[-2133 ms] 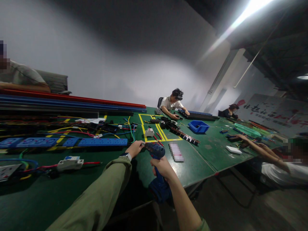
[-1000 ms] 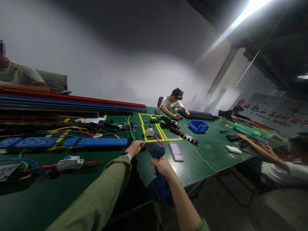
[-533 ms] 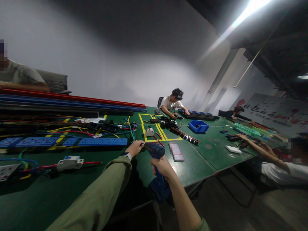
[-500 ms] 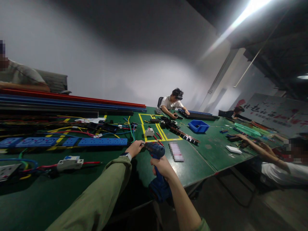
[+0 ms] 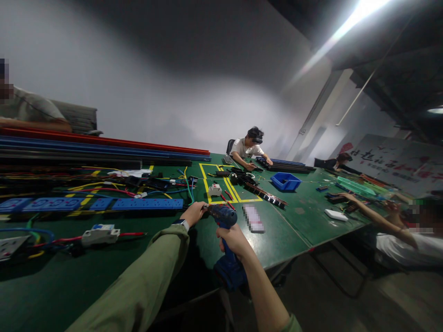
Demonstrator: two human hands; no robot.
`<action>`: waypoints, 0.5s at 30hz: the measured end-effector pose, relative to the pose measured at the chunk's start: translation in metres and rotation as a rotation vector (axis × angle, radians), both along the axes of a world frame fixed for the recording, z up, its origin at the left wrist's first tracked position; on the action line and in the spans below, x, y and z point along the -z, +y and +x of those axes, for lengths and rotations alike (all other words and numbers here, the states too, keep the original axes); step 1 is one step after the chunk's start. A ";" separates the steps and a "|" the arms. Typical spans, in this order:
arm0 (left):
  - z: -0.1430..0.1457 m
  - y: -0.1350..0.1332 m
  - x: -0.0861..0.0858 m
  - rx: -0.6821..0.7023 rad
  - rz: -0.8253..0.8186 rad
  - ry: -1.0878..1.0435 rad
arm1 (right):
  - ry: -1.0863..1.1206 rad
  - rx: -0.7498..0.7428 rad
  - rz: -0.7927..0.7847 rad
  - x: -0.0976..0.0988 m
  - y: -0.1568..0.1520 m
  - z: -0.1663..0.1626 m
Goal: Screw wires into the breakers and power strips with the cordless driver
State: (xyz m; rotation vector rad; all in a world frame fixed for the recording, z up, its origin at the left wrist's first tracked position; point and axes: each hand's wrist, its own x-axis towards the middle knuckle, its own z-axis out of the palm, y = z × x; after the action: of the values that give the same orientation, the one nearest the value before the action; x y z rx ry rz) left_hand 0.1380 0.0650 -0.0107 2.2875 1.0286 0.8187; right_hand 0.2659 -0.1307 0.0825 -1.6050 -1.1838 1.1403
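My right hand (image 5: 236, 240) is wrapped round the grip of a blue cordless drill (image 5: 224, 216), its nose pointing left. At the drill's tip my left hand (image 5: 194, 214) is closed, fingers pinched together; what they hold, if anything, is too small to make out. Left of that hand lies a long blue socket strip (image 5: 147, 204). A white circuit breaker (image 5: 100, 235) with red wires rests nearer to me, left of my left sleeve. Just beyond the drill a second white breaker (image 5: 215, 189) sits by the yellow tape lines.
A phone (image 5: 254, 218) lies right of the drill. Farther off are a blue bin (image 5: 285, 181) and a dark bundle of parts (image 5: 265, 193). Long red and blue profiles (image 5: 104, 143) line the back left. Co-workers sit across the green table (image 5: 294, 235) and at the right.
My hands and the drill stay practically where they were. At the right, a co-worker's far hand has risen slightly.
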 end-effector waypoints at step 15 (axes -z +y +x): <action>0.003 0.024 0.030 0.020 0.023 0.040 | 0.011 -0.015 0.035 0.004 0.002 0.001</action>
State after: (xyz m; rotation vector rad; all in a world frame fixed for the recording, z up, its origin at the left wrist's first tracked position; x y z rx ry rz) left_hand 0.1412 0.0887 -0.0405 2.3384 1.0165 0.7840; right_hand 0.2672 -0.1285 0.0787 -1.5634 -1.2045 1.1305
